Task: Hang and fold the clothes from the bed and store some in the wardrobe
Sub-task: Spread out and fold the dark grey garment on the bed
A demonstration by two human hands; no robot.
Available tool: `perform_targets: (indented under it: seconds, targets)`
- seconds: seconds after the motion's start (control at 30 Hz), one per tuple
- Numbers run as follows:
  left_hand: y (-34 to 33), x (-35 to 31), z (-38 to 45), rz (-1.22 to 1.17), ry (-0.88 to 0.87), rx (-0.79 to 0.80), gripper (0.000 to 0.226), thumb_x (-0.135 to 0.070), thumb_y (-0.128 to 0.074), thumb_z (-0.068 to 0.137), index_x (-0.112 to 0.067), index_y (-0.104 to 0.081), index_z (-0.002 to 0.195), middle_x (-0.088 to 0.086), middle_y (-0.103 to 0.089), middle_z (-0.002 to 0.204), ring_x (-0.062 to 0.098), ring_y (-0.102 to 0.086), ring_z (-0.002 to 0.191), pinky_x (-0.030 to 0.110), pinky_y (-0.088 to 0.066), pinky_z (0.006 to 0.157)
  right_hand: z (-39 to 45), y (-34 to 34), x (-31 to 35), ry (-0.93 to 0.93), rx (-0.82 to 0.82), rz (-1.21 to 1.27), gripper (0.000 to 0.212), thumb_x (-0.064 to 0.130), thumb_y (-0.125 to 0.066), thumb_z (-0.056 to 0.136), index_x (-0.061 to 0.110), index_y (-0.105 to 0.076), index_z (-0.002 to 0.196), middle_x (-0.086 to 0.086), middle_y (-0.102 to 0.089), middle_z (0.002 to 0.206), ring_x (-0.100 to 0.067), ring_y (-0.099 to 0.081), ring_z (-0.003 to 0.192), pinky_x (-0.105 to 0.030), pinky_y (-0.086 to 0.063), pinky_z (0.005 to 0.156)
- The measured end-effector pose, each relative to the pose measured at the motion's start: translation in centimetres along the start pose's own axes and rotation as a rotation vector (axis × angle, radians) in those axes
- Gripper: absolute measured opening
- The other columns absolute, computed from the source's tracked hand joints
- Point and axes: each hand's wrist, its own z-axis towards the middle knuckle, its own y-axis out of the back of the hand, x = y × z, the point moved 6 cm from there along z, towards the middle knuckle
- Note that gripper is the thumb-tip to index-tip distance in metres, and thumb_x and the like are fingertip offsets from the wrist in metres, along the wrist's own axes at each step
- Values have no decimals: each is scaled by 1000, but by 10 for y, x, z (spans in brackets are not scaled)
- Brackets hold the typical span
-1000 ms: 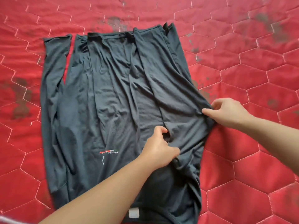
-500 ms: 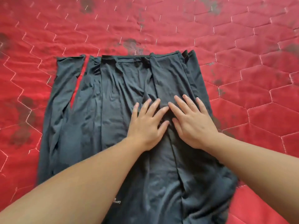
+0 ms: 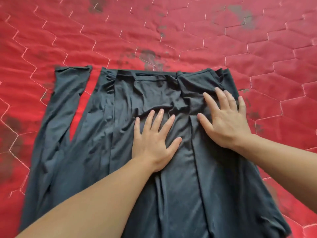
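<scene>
A dark grey long-sleeved shirt (image 3: 96, 134) lies spread on the bed, its right side folded in over the middle. One sleeve (image 3: 66, 100) stretches along the left edge, split from the body by a strip of red. My left hand (image 3: 154, 138) presses flat on the middle of the shirt with fingers spread. My right hand (image 3: 224, 117) lies flat on the folded right panel, fingers spread toward the far hem. Neither hand grips the fabric. Wrinkles bunch between the two hands.
A red quilted bedspread (image 3: 257, 57) with a hexagon stitch pattern and dark worn patches covers the whole bed around the shirt. No other clothes or wardrobe are in view.
A second ago both hands pinched the shirt's right edge; they let go and now press flat. Since half a second ago they have slid apart, the right hand moving up and right.
</scene>
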Motion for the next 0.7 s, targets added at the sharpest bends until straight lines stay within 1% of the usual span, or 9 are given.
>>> perform_targets:
  seconds: [0.07,0.17,0.23,0.3,0.33,0.4,0.57,0.63,0.7]
  targets:
    - [-2,2,1,21,4,2,72,-74,-3,83,-47,7,149,-9,10,163,13,20,147,49,18,115,25,-4,24,66,45,-14,73,70,-13,88,37,-9,153,-2,-2,164,-24,-1,149,-51,2,118]
    - [-1,1,2,-47,-6,46,77,-79,-9,80,-48,5,149,-10,9,162,11,20,146,48,21,114,62,-9,24,-48,183,-105,82,77,-12,86,33,-4,154,-2,2,164,-28,0,150,-54,-3,118]
    - [11,5,4,-382,-27,76,77,-76,-27,81,-49,-4,149,-12,-2,163,5,9,147,44,15,117,76,3,29,-89,243,-159,87,80,-9,83,30,-4,155,-5,2,164,-30,-1,149,-55,-3,118]
    - [38,30,0,-726,12,-42,72,-56,-48,83,-41,-23,149,-11,-28,157,4,-17,145,36,-8,120,74,16,50,-23,172,-160,88,78,-8,82,29,-6,155,-5,1,164,-28,-2,150,-54,-2,118]
    - [53,52,-8,-735,46,-165,67,-46,-53,84,-36,-33,147,-11,-40,150,5,-31,140,31,-18,116,69,20,68,38,111,-134,86,76,-10,83,28,-7,155,-5,0,164,-27,-2,150,-53,-2,118]
    - [72,99,-25,-529,109,-347,59,-36,-56,84,-30,-45,141,-9,-51,139,12,-42,131,30,-26,106,51,23,111,188,59,-80,81,70,-16,86,26,-12,154,-6,-5,163,-25,-4,150,-52,-3,118]
    - [75,232,-80,-186,508,-304,59,-38,-57,91,-28,-36,145,3,-42,138,29,-35,128,44,-27,104,-7,9,249,601,5,-59,63,57,-29,91,27,-39,146,-11,-34,154,-31,-33,140,-57,-22,111]
    - [77,264,-97,-281,652,-324,61,-40,-57,91,-24,-35,145,9,-42,135,32,-40,124,44,-30,103,-27,-15,285,641,133,-85,70,65,-15,88,36,-22,151,-7,-23,159,-30,-22,145,-54,-17,114]
    - [76,282,-106,-528,728,-343,62,-41,-61,89,-20,-36,143,8,-48,126,28,-46,119,39,-37,99,-32,-34,296,569,216,-96,74,71,-1,84,41,3,152,-2,-2,163,-29,-1,149,-51,-3,118]
